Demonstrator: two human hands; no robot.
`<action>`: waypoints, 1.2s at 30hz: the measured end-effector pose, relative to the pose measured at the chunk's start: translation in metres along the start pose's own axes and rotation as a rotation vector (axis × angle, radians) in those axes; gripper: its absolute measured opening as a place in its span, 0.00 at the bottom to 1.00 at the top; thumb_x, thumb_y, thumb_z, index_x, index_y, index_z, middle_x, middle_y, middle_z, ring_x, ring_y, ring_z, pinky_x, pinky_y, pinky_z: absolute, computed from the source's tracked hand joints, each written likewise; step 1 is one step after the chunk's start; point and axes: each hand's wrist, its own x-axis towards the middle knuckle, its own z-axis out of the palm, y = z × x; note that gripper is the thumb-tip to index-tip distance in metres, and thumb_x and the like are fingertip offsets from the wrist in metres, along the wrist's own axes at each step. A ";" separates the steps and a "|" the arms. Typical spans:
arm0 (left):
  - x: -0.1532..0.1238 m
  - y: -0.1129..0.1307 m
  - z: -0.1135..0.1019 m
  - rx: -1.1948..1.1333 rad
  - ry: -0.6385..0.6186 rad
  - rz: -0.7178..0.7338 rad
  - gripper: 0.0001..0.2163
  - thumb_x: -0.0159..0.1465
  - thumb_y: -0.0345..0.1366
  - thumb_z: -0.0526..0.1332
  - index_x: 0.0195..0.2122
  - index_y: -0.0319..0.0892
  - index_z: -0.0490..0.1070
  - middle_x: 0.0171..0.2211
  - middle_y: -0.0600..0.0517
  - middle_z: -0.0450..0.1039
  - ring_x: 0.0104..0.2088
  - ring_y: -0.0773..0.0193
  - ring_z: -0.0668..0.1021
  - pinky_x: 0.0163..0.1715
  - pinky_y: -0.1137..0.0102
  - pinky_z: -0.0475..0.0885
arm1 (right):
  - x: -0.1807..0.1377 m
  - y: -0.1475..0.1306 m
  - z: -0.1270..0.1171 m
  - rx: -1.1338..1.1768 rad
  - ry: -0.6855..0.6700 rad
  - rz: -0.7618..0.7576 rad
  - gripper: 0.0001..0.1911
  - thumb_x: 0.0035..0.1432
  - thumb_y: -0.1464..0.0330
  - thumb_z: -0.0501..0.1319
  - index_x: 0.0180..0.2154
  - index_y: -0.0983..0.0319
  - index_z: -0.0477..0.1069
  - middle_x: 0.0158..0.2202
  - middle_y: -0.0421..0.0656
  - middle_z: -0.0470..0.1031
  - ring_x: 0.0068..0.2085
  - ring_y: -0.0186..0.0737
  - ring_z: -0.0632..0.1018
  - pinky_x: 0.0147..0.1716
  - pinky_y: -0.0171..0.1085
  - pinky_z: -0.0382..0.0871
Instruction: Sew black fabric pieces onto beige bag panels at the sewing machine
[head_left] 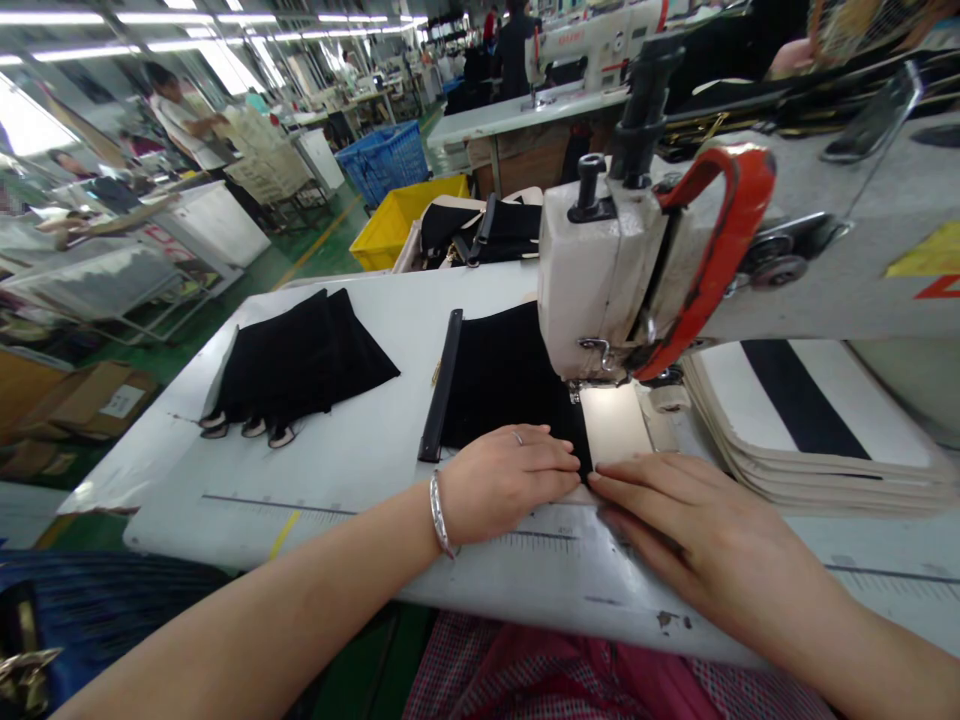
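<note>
Across the middle of the frame lies the white sewing table [360,470], and at centre right stands the cream sewing machine [592,270] with its red-orange guard. At right, a stack of striped panels [810,420] rests beside it; at left lie folded black pieces [300,360]. The black fabric [502,380] sits at picture centre, under the machine head, with a long black strip [442,385] along its left edge. The left hand [502,480] lies flat on the fabric's near edge, fingers together, gripping nothing. The right hand [697,540] lies flat just beside it, fingertips nearly touching the left's. Feeding well, I judge, means even pressure, aligned edges and fingertips clear of the needle. Ruler marks [540,540] line the table edge; red lettering [571,36] on the far machine is unreadable.
</note>
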 end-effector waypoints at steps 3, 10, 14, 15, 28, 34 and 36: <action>0.003 -0.004 0.000 0.017 -0.018 0.008 0.11 0.69 0.28 0.53 0.47 0.37 0.73 0.50 0.50 0.75 0.56 0.64 0.73 0.63 0.64 0.62 | 0.003 0.002 0.001 -0.001 -0.008 0.010 0.15 0.64 0.68 0.56 0.52 0.59 0.71 0.47 0.44 0.74 0.47 0.41 0.74 0.49 0.45 0.70; 0.009 -0.021 0.003 0.059 -0.065 0.004 0.12 0.68 0.27 0.52 0.48 0.40 0.72 0.51 0.50 0.74 0.57 0.62 0.71 0.63 0.62 0.63 | 0.017 0.012 0.000 0.014 -0.036 0.014 0.14 0.65 0.66 0.55 0.50 0.59 0.72 0.47 0.43 0.73 0.48 0.42 0.73 0.50 0.46 0.69; 0.012 -0.028 0.003 0.064 -0.049 0.005 0.13 0.66 0.25 0.54 0.48 0.38 0.72 0.51 0.48 0.74 0.56 0.61 0.72 0.61 0.62 0.65 | 0.023 0.018 -0.001 -0.020 -0.059 0.016 0.14 0.65 0.65 0.55 0.50 0.58 0.71 0.47 0.42 0.73 0.48 0.41 0.72 0.51 0.45 0.68; 0.013 -0.029 0.003 0.067 -0.047 0.002 0.13 0.66 0.25 0.54 0.47 0.38 0.73 0.51 0.48 0.74 0.56 0.61 0.73 0.61 0.62 0.65 | 0.025 0.020 -0.001 -0.028 -0.064 0.011 0.14 0.65 0.65 0.55 0.51 0.58 0.71 0.47 0.42 0.73 0.48 0.41 0.72 0.51 0.45 0.68; 0.025 -0.045 0.005 0.062 0.039 -0.148 0.10 0.67 0.25 0.55 0.43 0.40 0.75 0.48 0.50 0.76 0.50 0.64 0.75 0.57 0.66 0.68 | 0.036 0.035 0.009 -0.173 -0.055 0.037 0.18 0.66 0.62 0.53 0.54 0.57 0.70 0.53 0.41 0.72 0.49 0.45 0.74 0.46 0.46 0.71; 0.030 -0.053 0.008 0.055 0.070 -0.192 0.11 0.65 0.23 0.55 0.43 0.40 0.75 0.46 0.50 0.76 0.48 0.64 0.76 0.54 0.68 0.70 | 0.040 0.036 0.012 -0.219 -0.040 0.061 0.19 0.66 0.62 0.51 0.55 0.58 0.68 0.56 0.42 0.71 0.48 0.46 0.75 0.42 0.46 0.71; 0.032 -0.055 0.009 0.069 0.077 -0.212 0.11 0.65 0.23 0.55 0.43 0.40 0.76 0.45 0.50 0.77 0.48 0.64 0.76 0.54 0.68 0.70 | 0.040 0.036 0.013 -0.234 -0.029 0.074 0.19 0.66 0.62 0.51 0.54 0.59 0.69 0.56 0.42 0.70 0.47 0.46 0.76 0.41 0.45 0.71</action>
